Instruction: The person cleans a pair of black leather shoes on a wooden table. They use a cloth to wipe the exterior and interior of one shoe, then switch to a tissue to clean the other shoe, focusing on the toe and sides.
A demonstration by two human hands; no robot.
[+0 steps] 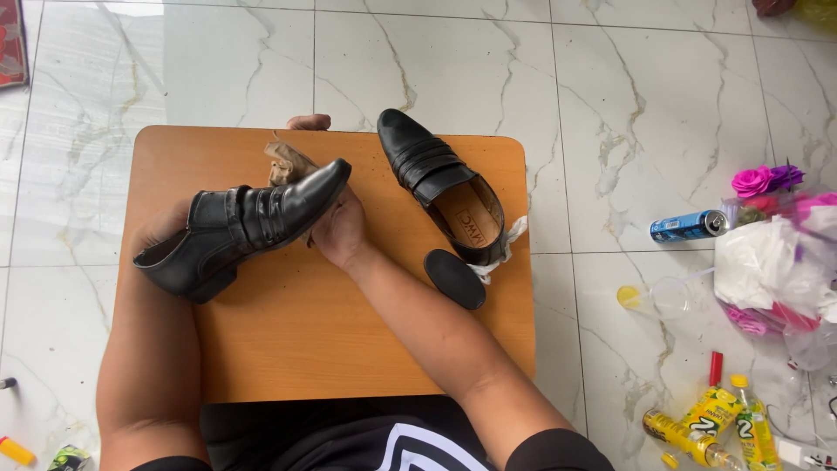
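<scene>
My left hand [161, 228] is tucked inside a black leather shoe [240, 227], holding it on its side above a small wooden table [288, 331]. Under the shoe's toe, my right hand [338, 231] presses a crumpled brown cloth [286, 163] against the leather. A second black shoe [440, 183] stands upright on the table's right side. Beside its heel lies a black oval polish sponge [454, 278], and a white tissue [513, 237] sticks out there.
The table stands on a white marble tile floor. At the right lie a blue can [689, 226], a clear plastic cup [667, 297], a bag with pink and purple flowers [776, 253], and yellow bottles [728, 427]. Small items lie at the bottom left [17, 451].
</scene>
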